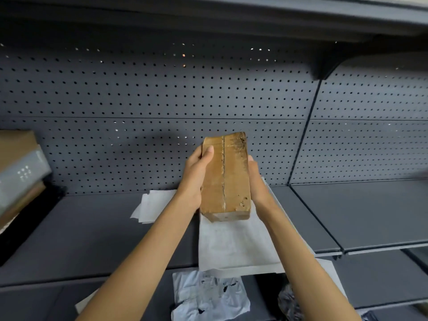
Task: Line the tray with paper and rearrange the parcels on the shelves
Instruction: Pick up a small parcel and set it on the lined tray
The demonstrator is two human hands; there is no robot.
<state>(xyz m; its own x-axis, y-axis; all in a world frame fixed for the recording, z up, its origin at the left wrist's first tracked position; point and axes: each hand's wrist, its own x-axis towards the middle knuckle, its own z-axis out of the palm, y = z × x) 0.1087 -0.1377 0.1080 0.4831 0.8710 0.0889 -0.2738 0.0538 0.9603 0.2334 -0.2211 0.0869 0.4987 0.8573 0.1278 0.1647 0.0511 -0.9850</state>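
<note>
Two hands on one parcel. Brown cardboard parcel [225, 177], taped along its seam, scuffed at two corners, held at centre frame above the shelf [92, 228], long axis pointing to the pegboard back [139, 93]. Left hand [196, 179] clasps the left face, thumb laid over the top edge. Right hand [256, 181] presses the right face; its fingers are mostly hidden behind the box.

White paper sheet [236, 244] lies on the shelf directly below the parcel, its front edge overhanging the shelf lip. Second crumpled sheet [152, 205] just left of it. Stacked parcels [18, 167], blurred, at left edge. Grey poly mailer [208, 295] on the lower shelf.

Risks, as judged:
- Sliding the box on landing could drag or rumple the loose sheet.
- The overhanging edge could pull forward off the shelf.
- A side-only squeeze may slip on glossy tape.
</note>
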